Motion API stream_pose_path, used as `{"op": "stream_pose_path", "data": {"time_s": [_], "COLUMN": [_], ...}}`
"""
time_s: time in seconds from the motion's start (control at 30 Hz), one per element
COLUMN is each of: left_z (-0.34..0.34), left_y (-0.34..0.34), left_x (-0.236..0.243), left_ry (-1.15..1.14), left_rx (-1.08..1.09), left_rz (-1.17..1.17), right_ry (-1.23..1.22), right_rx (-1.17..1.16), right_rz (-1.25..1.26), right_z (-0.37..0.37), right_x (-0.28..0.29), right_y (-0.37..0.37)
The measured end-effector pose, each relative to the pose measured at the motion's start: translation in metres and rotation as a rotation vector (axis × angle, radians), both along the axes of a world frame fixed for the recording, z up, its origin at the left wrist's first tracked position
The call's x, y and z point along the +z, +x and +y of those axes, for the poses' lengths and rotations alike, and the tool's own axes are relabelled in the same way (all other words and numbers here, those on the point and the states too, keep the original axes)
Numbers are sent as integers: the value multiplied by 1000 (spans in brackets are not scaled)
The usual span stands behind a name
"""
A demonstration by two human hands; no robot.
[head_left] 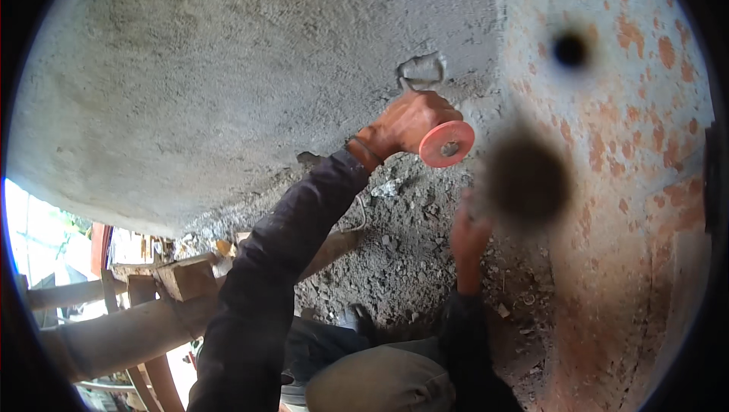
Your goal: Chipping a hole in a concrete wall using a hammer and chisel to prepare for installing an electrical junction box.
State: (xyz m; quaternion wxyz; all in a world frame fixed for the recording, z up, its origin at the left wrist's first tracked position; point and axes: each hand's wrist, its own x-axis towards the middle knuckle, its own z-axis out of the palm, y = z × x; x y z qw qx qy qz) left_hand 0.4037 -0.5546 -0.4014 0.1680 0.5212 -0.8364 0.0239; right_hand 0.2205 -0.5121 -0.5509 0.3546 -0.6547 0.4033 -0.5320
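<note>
While the left grip (416,117) clasps a trowel (435,146), the right (468,241) hangs lower.

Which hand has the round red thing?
The bare left hand, higher up in the picture: its fist grips a tool with a flat, round, pinkish-red disc. The bare right hand, lower and partly blurred, shows no disc.

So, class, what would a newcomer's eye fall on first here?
Probably the red disc on the tool in the left hand, just right of centre. Next, the pale wall spotted with orange, filling the right side. Below the disc, rough grey rubble covers the ground.
</note>
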Motion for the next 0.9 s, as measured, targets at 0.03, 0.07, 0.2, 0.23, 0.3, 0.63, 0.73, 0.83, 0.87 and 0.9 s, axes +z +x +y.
{"op": "stream_pose_path", "data": {"time_s": [0.03,0.07,0.2,0.23,0.3,0.63,0.73,0.83,0.87,0.9], "left_z": [3,10,-3,-7,-6,10,3,-3,-4,-2], "left_y": [5,-1,-4,-8,-8,-24,-15,-14,-17,-16], "left_x": [0,-1,15,15,7,-50,-41,-32,-32,-32], "left_ry": [3,-4,-13,-9,-31,26,-25,-28,-26,-27], "left_rx": [21,11,-31,-61,-71,-148,-121,-88,-79,-74], "left_rz": [-8,31,33,27,7,-121,-78,-57,-96,-96], "right_ry": [229,475,-174,16,362,173,684,638,681,725], "right_rx": [103,174,270,309,341,0,154,212,228,244], "right_rz": [-313,-601,-1490,-1035,-120,-121,-299,-414,-486,-558], "right_z": [2,19,8,3,-5,43,43,38,36,34], "right_x": [17,35,106,69,13,-30,8,15,29,36], "right_y": [-18,-46,-37,-15,13,-72,-77,-72,-73,-73]}}
